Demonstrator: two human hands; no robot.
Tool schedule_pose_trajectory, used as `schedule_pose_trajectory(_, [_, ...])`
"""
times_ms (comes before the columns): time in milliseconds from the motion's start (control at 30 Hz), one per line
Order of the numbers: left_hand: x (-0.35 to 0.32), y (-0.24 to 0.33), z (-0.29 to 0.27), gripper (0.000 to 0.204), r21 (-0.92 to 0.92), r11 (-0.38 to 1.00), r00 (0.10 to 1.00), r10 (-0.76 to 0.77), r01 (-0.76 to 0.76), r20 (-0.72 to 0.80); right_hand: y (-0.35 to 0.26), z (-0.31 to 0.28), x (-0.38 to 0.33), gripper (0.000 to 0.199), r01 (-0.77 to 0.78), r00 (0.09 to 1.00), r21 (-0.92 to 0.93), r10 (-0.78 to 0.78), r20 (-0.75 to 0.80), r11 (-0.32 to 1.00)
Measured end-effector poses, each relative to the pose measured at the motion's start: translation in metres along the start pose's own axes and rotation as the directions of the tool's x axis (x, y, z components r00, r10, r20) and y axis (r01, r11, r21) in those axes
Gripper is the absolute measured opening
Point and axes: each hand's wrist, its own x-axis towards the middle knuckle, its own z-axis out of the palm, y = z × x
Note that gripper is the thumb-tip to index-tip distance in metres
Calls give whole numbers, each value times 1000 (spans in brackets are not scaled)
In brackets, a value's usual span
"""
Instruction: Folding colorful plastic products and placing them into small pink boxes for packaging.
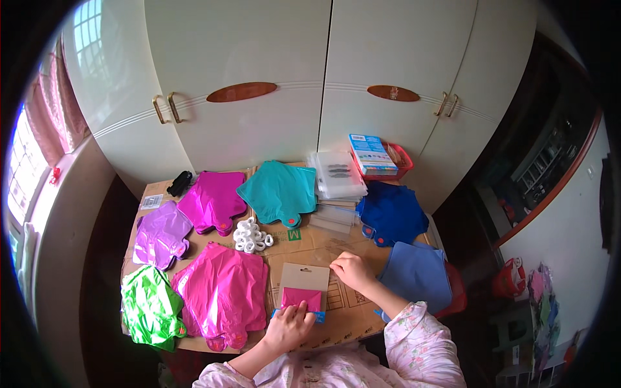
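Note:
My left hand (pixel 288 330) reaches over the near edge of the cardboard, its fingers stretched out and pressing on a folded pink foil piece (pixel 301 298). That foil lies on a tan hang-hole card (pixel 305 275) with a blue strip (pixel 319 317) at its near end. My right hand (pixel 354 271) is closed, thumb against fingers, just right of the card's far corner. What it pinches, if anything, cannot be made out. Beyond its fingertips lie clear plastic sleeves (pixel 335 247), hard to see against the cardboard.
Flat foil balloons surround the cardboard (pixel 278 255): green (pixel 152 304), pink (pixel 223 291), lilac (pixel 162 233), magenta (pixel 213 200), teal (pixel 278 191), dark blue (pixel 393 213) and light blue (pixel 415 277). White rolls (pixel 251 237), stacked sleeves (pixel 336 174) and a red basket (pixel 402 161) lie among them.

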Motion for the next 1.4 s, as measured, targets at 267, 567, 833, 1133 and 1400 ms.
schedule_pose_trajectory(267, [7,5,-4,23,48,998,996,52,-48,-74,-9,18,-2,6,-1,1000,-109,3,24,994])
schedule_pose_trajectory(567, [8,0,2,16,54,987,977,157,-151,-145,-20,27,-3,5,233,972,-195,-229,44,953])
schedule_pose_trajectory(833, [16,-3,9,15,83,990,978,129,-116,-163,-35,23,-4,9,387,922,-289,-364,134,876])
schedule_pose_trajectory(1133, [34,-11,25,15,74,993,971,111,-97,-213,-35,21,0,8,402,915,-195,-385,119,895])
schedule_pose_trajectory(1400, [33,-15,13,11,-6,999,975,-51,51,-216,-46,6,-11,39,49,925,56,-24,-379,997])
